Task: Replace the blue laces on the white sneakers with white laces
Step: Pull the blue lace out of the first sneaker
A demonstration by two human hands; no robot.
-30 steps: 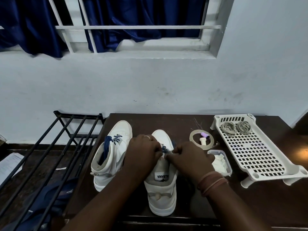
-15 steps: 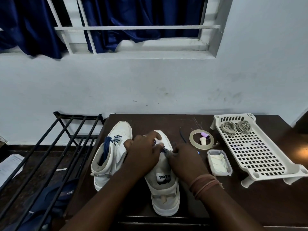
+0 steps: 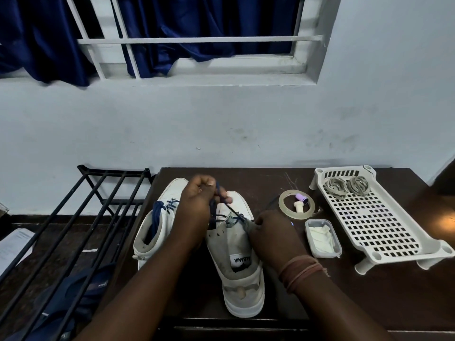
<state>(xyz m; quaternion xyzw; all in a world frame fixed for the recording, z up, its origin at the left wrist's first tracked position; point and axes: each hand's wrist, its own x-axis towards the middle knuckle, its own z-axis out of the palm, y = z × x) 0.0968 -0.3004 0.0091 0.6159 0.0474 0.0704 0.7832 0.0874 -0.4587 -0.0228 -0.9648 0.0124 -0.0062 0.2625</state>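
Sneaker (image 3: 236, 257): six o'clock on table (image 3: 369, 303), toe away, eyelets exposed.
Left hand (image 3: 197, 207): fingers pinch blue lace (image 3: 216, 195), drawing it out toward twelve.
Right hand (image 3: 270, 232): fingers curled, steadying the tongue.

A room in a home, it seems: a painted wall (image 3: 221, 124) with a barred window (image 3: 192, 40) and blue curtains (image 3: 177, 25) at twelve o'clock, a dark wooden table (image 3: 369, 291) below, and a black shoe rack (image 3: 81, 217) (metal bars) at nine o'clock.
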